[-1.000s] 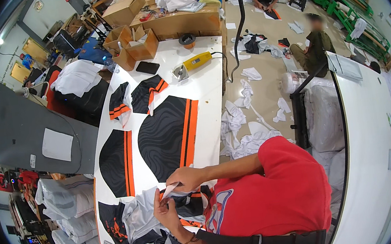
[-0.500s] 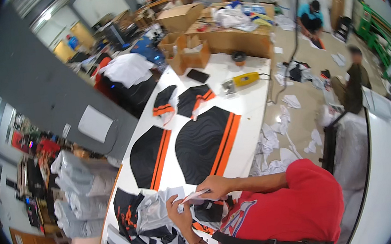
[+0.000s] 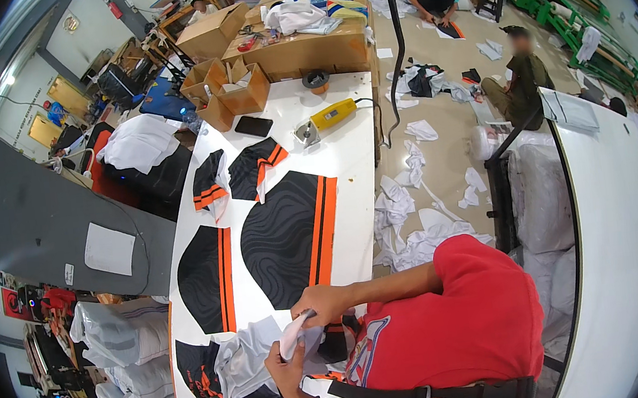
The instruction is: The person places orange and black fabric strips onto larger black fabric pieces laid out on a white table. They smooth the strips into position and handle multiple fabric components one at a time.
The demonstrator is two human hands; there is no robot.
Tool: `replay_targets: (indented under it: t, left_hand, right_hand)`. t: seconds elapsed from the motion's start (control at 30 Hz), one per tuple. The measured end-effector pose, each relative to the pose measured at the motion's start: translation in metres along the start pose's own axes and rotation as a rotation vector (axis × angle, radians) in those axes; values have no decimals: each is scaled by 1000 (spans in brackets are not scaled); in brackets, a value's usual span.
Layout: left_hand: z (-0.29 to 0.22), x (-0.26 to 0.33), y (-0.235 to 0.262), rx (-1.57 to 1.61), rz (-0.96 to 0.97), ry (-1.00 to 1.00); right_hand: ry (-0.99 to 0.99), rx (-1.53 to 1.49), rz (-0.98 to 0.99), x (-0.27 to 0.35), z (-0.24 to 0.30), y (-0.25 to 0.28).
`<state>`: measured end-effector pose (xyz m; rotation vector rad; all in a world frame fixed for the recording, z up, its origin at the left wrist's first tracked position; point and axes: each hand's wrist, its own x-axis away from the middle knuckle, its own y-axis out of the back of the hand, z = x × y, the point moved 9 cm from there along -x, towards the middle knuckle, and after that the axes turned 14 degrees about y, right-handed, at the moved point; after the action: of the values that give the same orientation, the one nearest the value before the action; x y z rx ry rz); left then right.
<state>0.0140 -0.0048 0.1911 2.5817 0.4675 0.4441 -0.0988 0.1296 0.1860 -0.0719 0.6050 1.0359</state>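
Observation:
A small piece of white cloth [image 3: 293, 336] with a dark edge is stretched between my two hands, above the near part of the table. My right hand [image 3: 321, 306] grips its upper end. The fingers and thumb of my left hand [image 3: 285, 369] close on its lower end. Underneath lies a pile of grey, black and orange fabric pieces [image 3: 249, 359], partly hidden by my hands. Farther up lie two large black patterned panels with orange stripes, the right panel [image 3: 284, 237] and the left panel [image 3: 202, 281]. Two smaller black-and-orange pieces [image 3: 253, 167] lie beyond them.
On the white table [image 3: 347, 173] rest a yellow electric cutter [image 3: 332, 115] with a cord, a black phone [image 3: 254, 126] and a round dark cup [image 3: 315, 82]. Cardboard boxes [image 3: 238, 97] stand at its far end. White scraps [image 3: 423, 231] litter the floor at right, where two people sit.
My view has turned, so the table appears farther left and more upright. The white cloth between my hands has tilted from nearly flat to steeper, and both hands still hold it.

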Motion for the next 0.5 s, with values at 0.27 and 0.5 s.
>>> replay_targets:
  t: [0.27,0.5]
  left_hand:
    - [21,-1,43,-90,-159,42]
    - [-31,3,98,-304,-611,-189]
  right_hand:
    - [2,-204,116,-8,7,-12]
    - [-69,258,291,-16,-5,2]
